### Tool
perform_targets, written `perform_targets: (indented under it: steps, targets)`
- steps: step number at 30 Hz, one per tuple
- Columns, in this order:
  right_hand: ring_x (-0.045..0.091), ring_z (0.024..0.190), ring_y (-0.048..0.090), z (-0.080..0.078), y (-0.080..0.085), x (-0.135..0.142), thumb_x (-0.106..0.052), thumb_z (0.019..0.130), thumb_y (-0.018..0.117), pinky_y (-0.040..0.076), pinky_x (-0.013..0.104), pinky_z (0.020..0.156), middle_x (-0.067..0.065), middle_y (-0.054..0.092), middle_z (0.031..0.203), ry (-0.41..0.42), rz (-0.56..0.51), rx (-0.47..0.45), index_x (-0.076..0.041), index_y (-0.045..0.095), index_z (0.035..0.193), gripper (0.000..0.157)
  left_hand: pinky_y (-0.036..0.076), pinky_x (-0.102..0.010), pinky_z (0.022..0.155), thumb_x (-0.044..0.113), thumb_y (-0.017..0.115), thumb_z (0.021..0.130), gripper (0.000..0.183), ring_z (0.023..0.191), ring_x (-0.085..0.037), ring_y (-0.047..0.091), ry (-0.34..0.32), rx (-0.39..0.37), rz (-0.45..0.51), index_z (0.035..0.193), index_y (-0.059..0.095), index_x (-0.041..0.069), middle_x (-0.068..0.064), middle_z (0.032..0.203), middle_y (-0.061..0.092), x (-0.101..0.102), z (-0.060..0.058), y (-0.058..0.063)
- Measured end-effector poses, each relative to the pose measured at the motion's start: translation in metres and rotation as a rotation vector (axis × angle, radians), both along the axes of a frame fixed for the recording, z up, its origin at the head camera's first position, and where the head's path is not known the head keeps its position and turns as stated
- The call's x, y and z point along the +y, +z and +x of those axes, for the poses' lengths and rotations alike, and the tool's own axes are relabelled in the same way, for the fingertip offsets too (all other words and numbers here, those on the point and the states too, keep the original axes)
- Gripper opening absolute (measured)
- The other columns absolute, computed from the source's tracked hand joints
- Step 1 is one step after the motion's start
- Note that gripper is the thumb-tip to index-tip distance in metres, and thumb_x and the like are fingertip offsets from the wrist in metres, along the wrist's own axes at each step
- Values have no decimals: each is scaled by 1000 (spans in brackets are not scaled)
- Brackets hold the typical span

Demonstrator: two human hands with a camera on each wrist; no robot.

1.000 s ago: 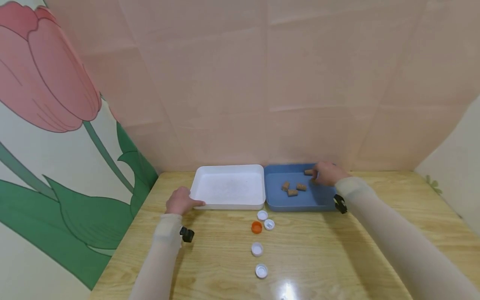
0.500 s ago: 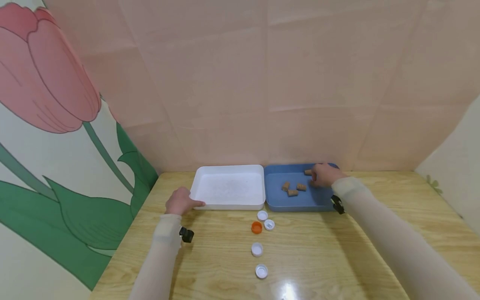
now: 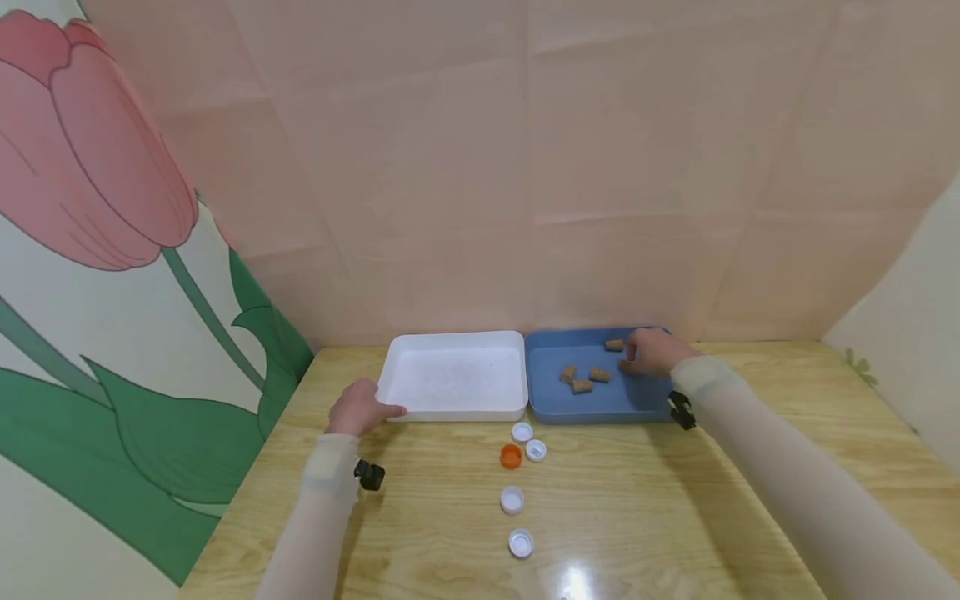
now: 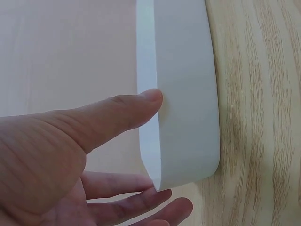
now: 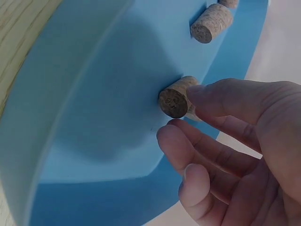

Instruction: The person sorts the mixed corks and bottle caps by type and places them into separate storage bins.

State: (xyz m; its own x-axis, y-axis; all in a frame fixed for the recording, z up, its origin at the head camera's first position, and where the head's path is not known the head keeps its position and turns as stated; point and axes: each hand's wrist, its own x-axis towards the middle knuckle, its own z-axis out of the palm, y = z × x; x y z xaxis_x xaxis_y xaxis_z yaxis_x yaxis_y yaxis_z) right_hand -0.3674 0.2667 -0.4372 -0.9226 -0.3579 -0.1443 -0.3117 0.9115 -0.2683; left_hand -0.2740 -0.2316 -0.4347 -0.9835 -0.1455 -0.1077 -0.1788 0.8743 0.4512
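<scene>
At the front left corner of a white tray [image 3: 452,415], my left hand [image 3: 363,407] holds the edge. In the left wrist view, the thumb [image 4: 141,101] lies over the rim against the front wall, and the other fingers reach round the corner. Over the right half of a blue tray [image 3: 592,417] is my right hand [image 3: 654,350]. Its thumb and forefinger pinch a cork [image 5: 174,101] that sits low in the tray, the forefinger partly hidden behind the thumb. Several more corks [image 3: 582,386] lie left of this hand, one [image 3: 613,344] near the back wall.
The trays stand side by side at the back of the wooden table [image 3: 420,517]. In front of them lie several bottle caps, among them an orange cap [image 3: 511,456] and a white cap [image 3: 521,543]. A pinkish cloth [image 3: 480,183] hangs behind the table.
My right hand shifts slightly left, then back right, so the cork by the back wall shows more fully. My left hand stays at the white tray's corner.
</scene>
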Motion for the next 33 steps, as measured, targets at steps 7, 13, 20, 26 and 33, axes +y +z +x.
perform_targets:
  steps: [7, 13, 20, 26, 33]
  targets:
    - [22, 77, 63, 7, -1, 7, -17, 94, 68, 53, 39, 65, 15, 69, 97, 24, -61, 15, 3, 69, 103, 23, 35, -32, 58, 35, 83, 80, 41, 67, -21, 46, -14, 9, 27, 83, 58, 3, -5, 73, 46, -4, 3, -4]
    - [22, 78, 64, 19, -1, 11, -6, 90, 64, 54, 41, 67, 16, 69, 97, 41, -101, 52, 5, 68, 107, 21, 35, -31, 57, 34, 83, 80, 40, 65, -20, 45, -4, 11, 38, 78, 57, 4, -3, 70, 45, -5, 4, -6]
    - [20, 71, 59, 43, 4, 16, -13, 89, 64, 49, 40, 61, 15, 67, 93, -15, -128, 153, 5, 64, 112, 29, 36, -32, 57, 34, 83, 81, 38, 66, -20, 46, 9, 5, 42, 81, 60, 3, -4, 72, 48, -3, 5, -3]
    - [34, 86, 64, 66, 6, 26, -17, 91, 64, 52, 49, 69, 26, 65, 104, -87, -156, 245, 10, 59, 120, 40, 36, -31, 57, 32, 83, 81, 37, 65, -19, 46, 4, 14, 51, 80, 60, 3, -3, 71, 47, -2, 5, -1]
    - [41, 87, 59, 84, -8, 45, -24, 93, 62, 50, 50, 63, 42, 48, 120, -225, -186, 219, 12, 45, 135, 57, 35, -31, 56, 32, 82, 81, 38, 64, -19, 44, -12, 31, 43, 77, 56, 4, -3, 71, 46, -2, 6, -1]
